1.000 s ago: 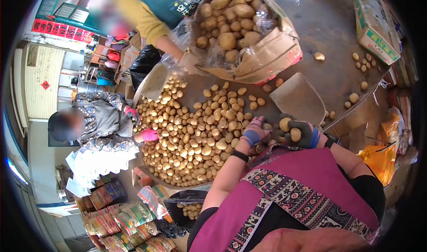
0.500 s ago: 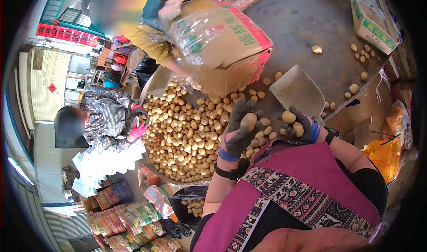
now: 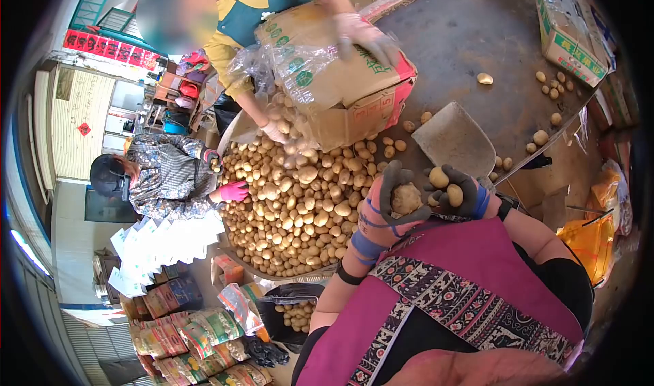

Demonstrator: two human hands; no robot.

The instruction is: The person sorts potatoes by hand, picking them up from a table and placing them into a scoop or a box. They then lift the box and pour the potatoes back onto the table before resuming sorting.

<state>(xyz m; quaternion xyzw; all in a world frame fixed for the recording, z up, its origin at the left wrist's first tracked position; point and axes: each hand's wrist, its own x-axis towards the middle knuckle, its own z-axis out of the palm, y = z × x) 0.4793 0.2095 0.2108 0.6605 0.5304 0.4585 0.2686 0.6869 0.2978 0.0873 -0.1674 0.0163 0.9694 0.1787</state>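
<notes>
My left hand [image 3: 397,202], in a dark glove, curls around a large rough potato [image 3: 407,198] close to my apron. Just right of it, my right hand [image 3: 471,194] grips two potatoes: one paler potato [image 3: 439,177] near the fingertips and another potato [image 3: 455,194] against the palm. Both hands are over the near edge of a big potato pile [image 3: 293,209]. A metal scoop [image 3: 455,139] lies on the table beyond my right hand.
Across the table, a person in yellow sleeves tilts a cardboard box [image 3: 340,79], with potatoes coming from its side. Another person's pink glove [image 3: 234,192] touches the pile's left edge. A second carton [image 3: 572,35] stands far right. A black bag [image 3: 293,318] of potatoes is lower left.
My left hand has come down and right, its fingers now closed around the potato. Potatoes now spill from the box, and the co-worker's hand lies on its top. The pink glove has reached onto the pile.
</notes>
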